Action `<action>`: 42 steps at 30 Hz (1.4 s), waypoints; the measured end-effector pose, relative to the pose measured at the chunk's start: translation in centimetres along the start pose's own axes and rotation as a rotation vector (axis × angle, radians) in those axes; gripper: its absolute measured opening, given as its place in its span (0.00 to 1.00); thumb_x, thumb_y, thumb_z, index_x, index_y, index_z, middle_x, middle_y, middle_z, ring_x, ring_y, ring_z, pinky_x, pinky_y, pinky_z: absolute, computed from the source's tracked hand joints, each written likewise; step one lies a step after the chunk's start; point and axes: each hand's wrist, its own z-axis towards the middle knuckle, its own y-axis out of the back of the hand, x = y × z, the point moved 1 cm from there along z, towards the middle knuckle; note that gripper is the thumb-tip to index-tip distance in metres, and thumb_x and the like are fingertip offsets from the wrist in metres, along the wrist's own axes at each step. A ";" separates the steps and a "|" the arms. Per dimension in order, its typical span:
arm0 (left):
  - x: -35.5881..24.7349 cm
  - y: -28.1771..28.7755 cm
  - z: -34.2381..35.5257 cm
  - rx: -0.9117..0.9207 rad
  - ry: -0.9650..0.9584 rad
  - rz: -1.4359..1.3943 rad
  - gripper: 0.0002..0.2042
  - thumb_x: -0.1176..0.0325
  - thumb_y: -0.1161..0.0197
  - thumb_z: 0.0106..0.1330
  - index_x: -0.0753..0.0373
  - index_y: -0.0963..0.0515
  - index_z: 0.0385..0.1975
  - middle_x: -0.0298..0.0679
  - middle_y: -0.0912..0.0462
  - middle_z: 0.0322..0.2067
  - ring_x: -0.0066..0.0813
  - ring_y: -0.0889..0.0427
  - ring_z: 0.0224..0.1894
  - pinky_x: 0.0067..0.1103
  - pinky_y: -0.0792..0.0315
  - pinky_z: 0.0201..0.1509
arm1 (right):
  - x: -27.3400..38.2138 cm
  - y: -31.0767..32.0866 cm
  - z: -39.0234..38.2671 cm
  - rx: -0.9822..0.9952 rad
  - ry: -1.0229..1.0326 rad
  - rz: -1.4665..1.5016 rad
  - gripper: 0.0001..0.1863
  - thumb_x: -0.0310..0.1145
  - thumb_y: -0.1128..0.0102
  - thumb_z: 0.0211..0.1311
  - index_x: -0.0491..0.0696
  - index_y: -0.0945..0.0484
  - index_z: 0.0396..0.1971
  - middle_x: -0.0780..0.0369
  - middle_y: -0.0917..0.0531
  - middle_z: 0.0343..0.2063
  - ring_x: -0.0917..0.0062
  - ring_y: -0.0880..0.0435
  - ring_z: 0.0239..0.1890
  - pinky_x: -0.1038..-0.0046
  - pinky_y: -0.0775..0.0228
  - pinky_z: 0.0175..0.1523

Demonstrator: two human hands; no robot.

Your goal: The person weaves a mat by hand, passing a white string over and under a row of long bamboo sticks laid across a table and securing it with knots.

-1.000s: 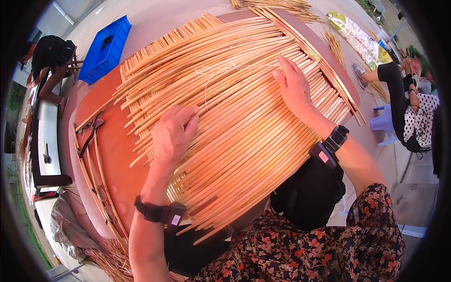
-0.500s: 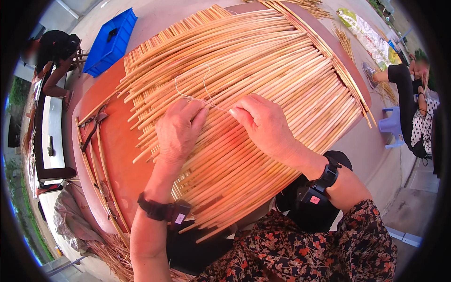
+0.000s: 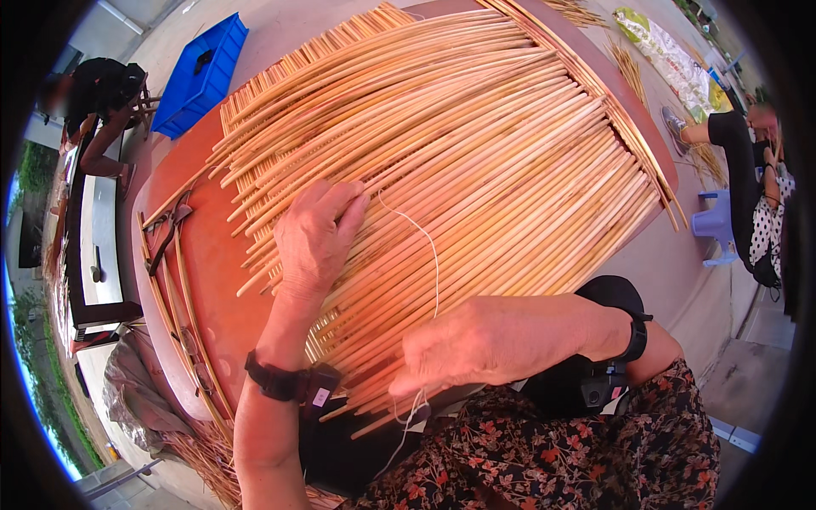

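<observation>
A panel of many pale peeled sticks (image 3: 501, 221), laid side by side over another layer, rests on the reddish-brown table top (image 3: 195, 289). My left hand (image 3: 319, 238) is at the panel's middle-left, thumb and forefinger pinched on a thin white thread (image 3: 433, 255) at the sticks. The thread runs right and down to my right hand (image 3: 476, 340), which is low over the panel's near edge with closed fingers around the thread; loose lengths dangle below it. Pliers or shears (image 3: 166, 238) lie among loose sticks left of the panel.
A blue plastic crate (image 3: 195, 76) stands behind the table at left. A bending person (image 3: 98, 102) is at the far left by a black-framed bench (image 3: 102, 297). Another seated person (image 3: 748, 195), a plastic stool (image 3: 714, 225), a white sack (image 3: 654, 59) and stick bundles (image 3: 629, 76) are at right.
My right hand moved left to meet my left hand, then swept down toward me, drawing the thread from a loose loop into a long line. My left hand stays in much the same place.
</observation>
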 end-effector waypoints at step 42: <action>-10.8 5.2 -0.7 0.369 -0.036 -0.414 0.07 0.73 0.30 0.74 0.66 0.10 0.47 0.41 0.18 0.27 0.33 0.18 0.29 0.28 0.26 0.35 | -4.3 5.9 -3.6 -1.241 -0.302 0.445 0.07 0.36 0.36 0.80 0.48 0.17 0.45 0.65 0.13 0.37 0.83 0.16 0.35 0.79 0.24 0.40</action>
